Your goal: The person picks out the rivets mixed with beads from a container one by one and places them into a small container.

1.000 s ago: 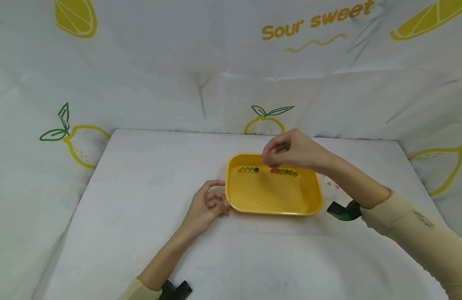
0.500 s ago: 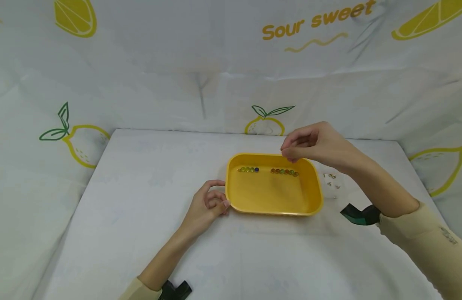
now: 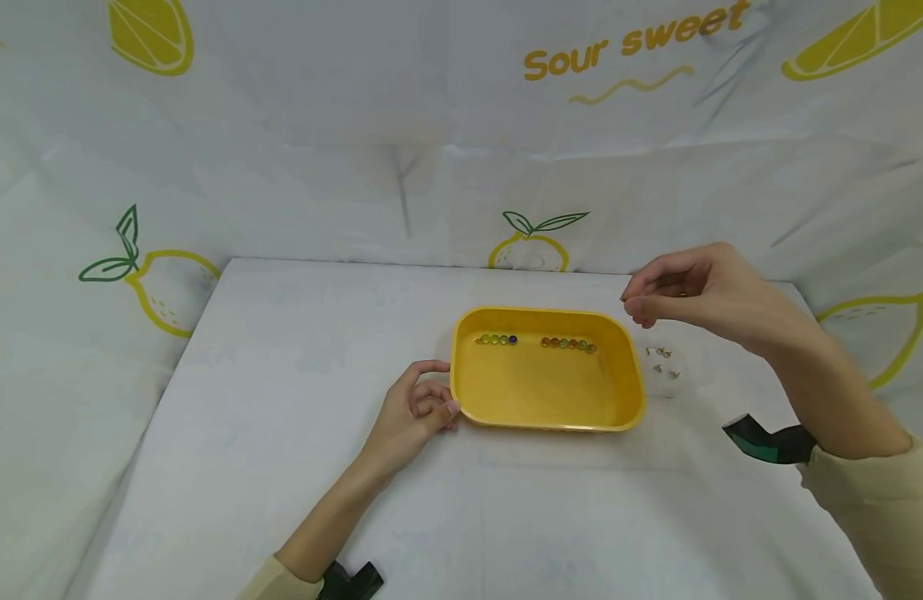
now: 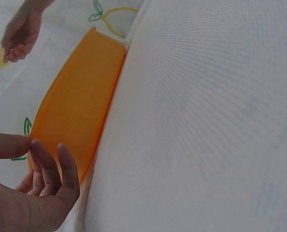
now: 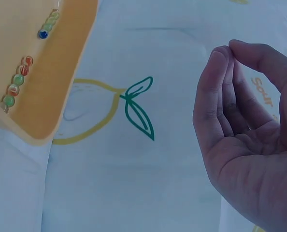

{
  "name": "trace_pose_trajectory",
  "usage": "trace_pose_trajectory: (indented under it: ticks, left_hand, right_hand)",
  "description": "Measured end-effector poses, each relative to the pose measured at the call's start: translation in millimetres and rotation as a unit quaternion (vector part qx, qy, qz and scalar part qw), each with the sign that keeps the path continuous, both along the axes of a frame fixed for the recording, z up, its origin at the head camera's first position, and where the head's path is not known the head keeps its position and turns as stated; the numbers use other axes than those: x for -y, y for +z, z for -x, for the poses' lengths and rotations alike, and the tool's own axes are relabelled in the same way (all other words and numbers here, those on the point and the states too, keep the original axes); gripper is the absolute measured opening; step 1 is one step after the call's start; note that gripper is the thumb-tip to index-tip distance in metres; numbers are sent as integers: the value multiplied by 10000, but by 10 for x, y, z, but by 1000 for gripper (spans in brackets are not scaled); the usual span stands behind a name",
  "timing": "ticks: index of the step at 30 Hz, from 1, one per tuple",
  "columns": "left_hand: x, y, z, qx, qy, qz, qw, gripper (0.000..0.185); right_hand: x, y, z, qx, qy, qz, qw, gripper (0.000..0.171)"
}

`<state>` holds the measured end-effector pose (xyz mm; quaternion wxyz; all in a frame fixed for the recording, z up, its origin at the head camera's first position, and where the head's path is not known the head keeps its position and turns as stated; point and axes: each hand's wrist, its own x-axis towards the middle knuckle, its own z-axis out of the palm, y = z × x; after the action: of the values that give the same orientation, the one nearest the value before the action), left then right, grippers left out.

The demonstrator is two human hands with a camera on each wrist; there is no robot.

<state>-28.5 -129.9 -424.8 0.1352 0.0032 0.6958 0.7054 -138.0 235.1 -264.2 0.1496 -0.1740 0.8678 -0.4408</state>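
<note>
- A yellow tray (image 3: 547,392) was seen near the middle of a white-covered table (image 3: 281,467), its long side facing the person.
- Along the tray's far inner wall, two short rows of marbles were laid: a greenish row ending in a blue one (image 3: 496,339) on the left, and an orange, red and green row (image 3: 568,342) on the right, with a gap left between them.
- The left hand (image 3: 412,414) was rested on the table against the tray's left near corner, its fingers loosely curled with the tips touching the rim; nothing was grasped in it.
- The right hand (image 3: 697,292) was held in the air beyond the tray's right far corner, well above the table, with thumb and fingertips drawn together.
- From the right wrist view, the pinched fingertips (image 5: 225,55) were shown, but whether anything was held between them could not be told.
- A few small pale items (image 3: 662,360) were scattered on the table just beside the tray's right edge, below the raised hand; they were too small to be identified.
- A lemon-printed cloth backdrop (image 3: 356,125) was hung behind and beside the table.
</note>
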Motion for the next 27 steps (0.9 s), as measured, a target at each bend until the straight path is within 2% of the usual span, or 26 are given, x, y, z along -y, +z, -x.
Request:
trace_pose_trajectory:
  ticks: [13,20,27]
  left_hand:
    - [-1,15,-7,-26,3,-26,10000,58]
    - [-3,21,-7,-23,-14,-17,10000,58]
    - [0,0,-10,-50,-44,-11,10000,58]
  right_hand:
    - [-509,-264,-124,-45,-586,-160,9981,9]
    - [-739,-411,-154,-41,-748,-223,9969,12]
    - [-854,-576,-111,73,-910,-823,9924,20]
